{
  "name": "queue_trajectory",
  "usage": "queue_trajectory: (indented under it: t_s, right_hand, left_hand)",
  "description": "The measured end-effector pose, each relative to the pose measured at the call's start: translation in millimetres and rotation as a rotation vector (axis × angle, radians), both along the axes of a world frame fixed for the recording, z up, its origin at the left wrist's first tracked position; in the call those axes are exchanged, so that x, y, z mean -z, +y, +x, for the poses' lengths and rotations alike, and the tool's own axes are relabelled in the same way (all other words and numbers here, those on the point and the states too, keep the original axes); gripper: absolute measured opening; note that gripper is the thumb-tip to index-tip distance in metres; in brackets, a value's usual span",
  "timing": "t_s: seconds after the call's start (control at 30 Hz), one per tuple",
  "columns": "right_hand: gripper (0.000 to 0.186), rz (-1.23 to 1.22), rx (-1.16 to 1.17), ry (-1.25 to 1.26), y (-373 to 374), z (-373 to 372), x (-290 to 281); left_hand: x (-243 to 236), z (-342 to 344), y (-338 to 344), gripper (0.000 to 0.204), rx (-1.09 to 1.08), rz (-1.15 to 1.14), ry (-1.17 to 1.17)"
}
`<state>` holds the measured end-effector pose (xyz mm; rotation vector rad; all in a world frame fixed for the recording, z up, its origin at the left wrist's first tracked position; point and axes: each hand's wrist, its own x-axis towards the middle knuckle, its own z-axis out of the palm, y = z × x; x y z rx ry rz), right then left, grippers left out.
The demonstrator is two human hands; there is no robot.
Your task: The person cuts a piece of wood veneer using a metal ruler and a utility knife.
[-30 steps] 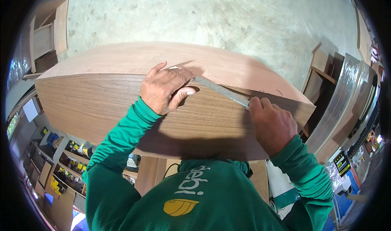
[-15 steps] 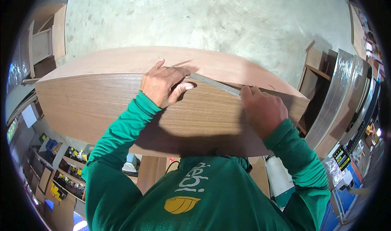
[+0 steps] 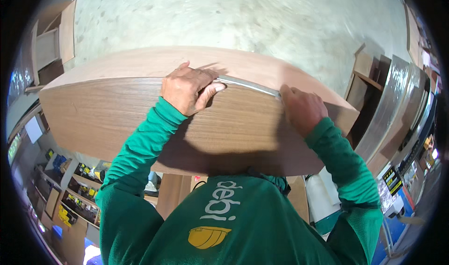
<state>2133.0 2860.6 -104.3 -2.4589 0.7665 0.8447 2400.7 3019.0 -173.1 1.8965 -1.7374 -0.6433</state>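
Observation:
A long wooden piece spans the view, with a brown wood-grain face [image 3: 103, 115] meeting a pale pinkish surface [image 3: 126, 61]. A thin grey metal strip [image 3: 248, 85] lies along the seam between them, right of centre. My left hand [image 3: 186, 89] is closed over the seam at the strip's left end, thumb on the brown face. My right hand [image 3: 303, 110] grips the strip's right end, fingers closed. Green sleeves cover both forearms.
A pale concrete floor [image 3: 234, 17] lies beyond the piece. Plastic-wrapped panels [image 3: 387, 113] and wooden carcasses [image 3: 367, 80] stand at the right, more boxes [image 3: 49, 47] at the far left. Shelves with black-and-yellow tool cases [image 3: 79, 195] are at lower left.
My right hand has moved up and slightly left with the strip, which now lies flatter along the seam. My left hand has shifted a little upward in the picture.

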Motion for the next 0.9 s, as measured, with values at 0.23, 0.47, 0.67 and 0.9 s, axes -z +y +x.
queue_trajectory:
  t_s: [0.23,0.47,0.67,0.9]
  right_hand:
    - [0.012,-0.028,0.018,0.051,9.0,23.3,-35.4]
    - [0.012,-0.048,0.089,-0.050,33.0,24.1,-62.7]
    - [0.012,-0.051,0.093,0.011,26.5,21.2,-50.8]
    - [0.013,0.035,0.145,-0.007,17.0,12.3,-27.9]
  left_hand:
    - [-1.0,2.9,5.6,0.039,0.028,0.065,-0.027]
    - [0.5,3.5,4.1,0.039,0.054,0.066,0.012]
    - [0.8,1.8,2.1,0.036,0.044,0.091,0.020]
    - [-1.9,2.1,-0.7,0.033,0.003,0.071,0.020]
